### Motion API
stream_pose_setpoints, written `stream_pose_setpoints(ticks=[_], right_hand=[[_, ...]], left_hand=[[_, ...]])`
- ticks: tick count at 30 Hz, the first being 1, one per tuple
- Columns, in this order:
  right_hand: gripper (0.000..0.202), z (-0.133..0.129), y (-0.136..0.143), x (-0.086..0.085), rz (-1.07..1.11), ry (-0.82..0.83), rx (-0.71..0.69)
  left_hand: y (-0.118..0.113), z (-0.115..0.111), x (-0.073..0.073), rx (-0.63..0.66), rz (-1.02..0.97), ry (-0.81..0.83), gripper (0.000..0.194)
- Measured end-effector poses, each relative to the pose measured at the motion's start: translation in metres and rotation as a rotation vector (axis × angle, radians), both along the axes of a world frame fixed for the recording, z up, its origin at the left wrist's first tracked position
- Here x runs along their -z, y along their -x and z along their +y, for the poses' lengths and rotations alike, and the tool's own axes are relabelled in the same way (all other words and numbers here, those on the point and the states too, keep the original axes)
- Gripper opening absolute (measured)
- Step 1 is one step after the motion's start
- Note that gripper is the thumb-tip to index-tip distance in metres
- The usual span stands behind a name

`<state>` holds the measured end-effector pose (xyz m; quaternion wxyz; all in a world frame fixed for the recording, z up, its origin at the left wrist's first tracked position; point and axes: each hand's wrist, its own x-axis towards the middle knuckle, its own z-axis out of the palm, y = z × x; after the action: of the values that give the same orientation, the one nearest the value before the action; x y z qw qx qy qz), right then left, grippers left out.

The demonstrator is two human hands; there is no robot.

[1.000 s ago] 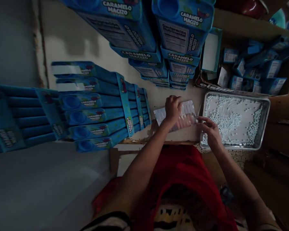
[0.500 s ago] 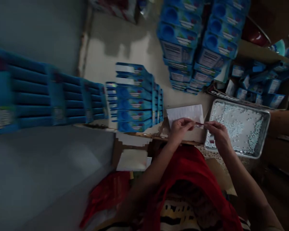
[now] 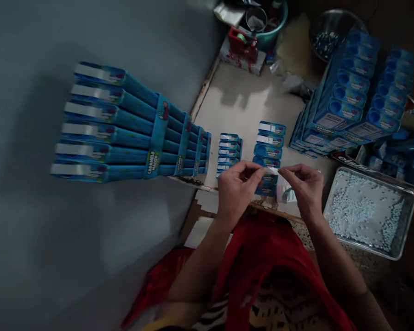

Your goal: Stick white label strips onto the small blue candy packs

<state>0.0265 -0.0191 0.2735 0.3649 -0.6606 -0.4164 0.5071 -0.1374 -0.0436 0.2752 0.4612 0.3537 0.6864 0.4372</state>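
Note:
My left hand and my right hand are raised close together over the table's front edge. Each pinches one end of a small white strip, stretched between the fingertips; its material I cannot make out. Just below and beyond the strip stand small blue printed boxes in a row, white strips on the ends of the far ones. Partly behind my right hand lies a pale paper. Left of my left hand is another short row of blue boxes.
A tall stack of banded blue boxes rises at left by the grey wall. More stacked boxes stand at right. Near my right arm sits a metal tray of small pale pellets. Behind are a red tape dispenser and a metal bowl.
The view has shifted, so the table and stacks appear farther right. A thin dark reddish strip showed between my fingertips; now a white one does. My hands now cover less of the tray.

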Motion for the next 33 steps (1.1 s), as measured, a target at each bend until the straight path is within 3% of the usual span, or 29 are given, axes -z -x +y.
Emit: stream_pose_setpoints(ticks=[4, 8, 19, 25, 28, 33], right_hand=[[0.024, 0.030, 0.026, 0.006, -0.292, -0.109, -0.024], [0.024, 0.046, 0.037, 0.013, -0.470, -0.101, -0.030], [0.023, 0.046, 0.048, 0.012, -0.549, -0.050, -0.042], [0.024, 0.047, 0.048, 0.017, -0.552, -0.046, -0.044], [0.028, 0.049, 0.044, 0.021, -0.537, -0.045, 0.003], [0.037, 0.055, 0.032, 0.030, -0.389, -0.021, -0.013]], left_hand=[[0.028, 0.043, 0.016, 0.077, 0.022, -0.040, 0.010], [0.038, 0.065, 0.031, 0.125, -0.022, -0.003, 0.007], [0.050, 0.072, 0.046, 0.148, -0.172, 0.046, 0.014], [0.051, 0.070, 0.055, 0.135, -0.285, 0.072, 0.027], [0.051, 0.068, 0.069, 0.119, -0.435, 0.159, 0.039], [0.040, 0.071, 0.111, 0.047, -0.686, 0.371, 0.062]])
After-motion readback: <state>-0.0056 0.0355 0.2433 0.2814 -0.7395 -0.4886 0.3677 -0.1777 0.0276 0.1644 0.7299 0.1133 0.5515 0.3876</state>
